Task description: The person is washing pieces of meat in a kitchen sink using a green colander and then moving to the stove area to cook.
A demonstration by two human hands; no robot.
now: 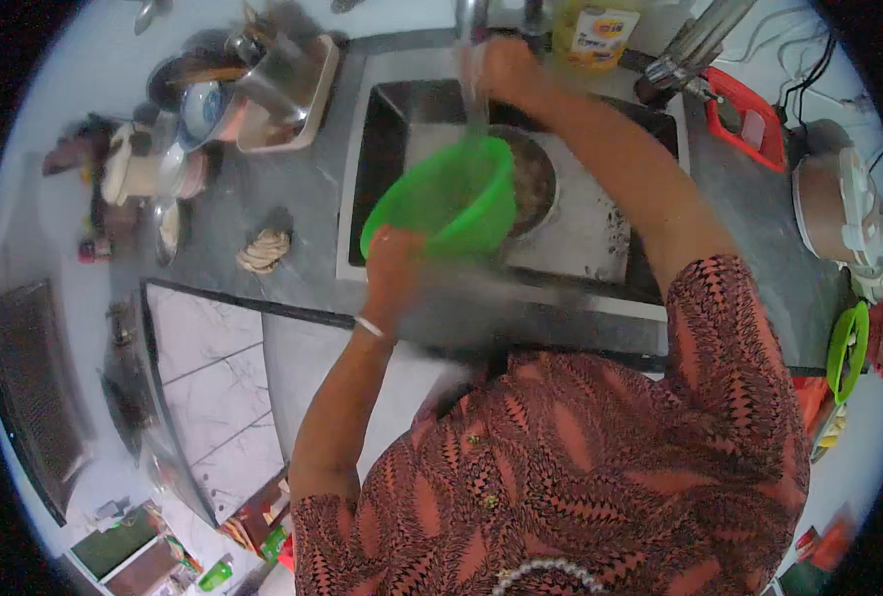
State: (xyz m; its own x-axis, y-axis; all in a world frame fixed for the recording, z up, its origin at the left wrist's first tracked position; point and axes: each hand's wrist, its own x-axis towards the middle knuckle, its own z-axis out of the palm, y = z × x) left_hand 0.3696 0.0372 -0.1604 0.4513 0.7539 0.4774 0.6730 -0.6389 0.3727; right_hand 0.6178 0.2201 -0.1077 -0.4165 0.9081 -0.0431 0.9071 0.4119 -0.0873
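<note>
My left hand (397,257) grips the near left rim of a bright green plastic basin (441,201), which is tilted over the sink (575,246). My right hand (505,71) is raised at the faucet (471,18) at the back of the sink; its fingers are blurred, so their hold is unclear. A blurred stream of water (476,112) seems to fall from there towards the basin. Partly hidden behind the basin, a round bowl (534,182) with brownish contents stands in the sink.
A crumpled beige cloth (264,251) lies on the grey counter (292,186) left of the sink. Beyond it are a pale tray (285,134) and a bowl (203,108). A yellow pouch (598,37), a red plastic holder (747,123) and a lidded pot (836,201) stand behind and right.
</note>
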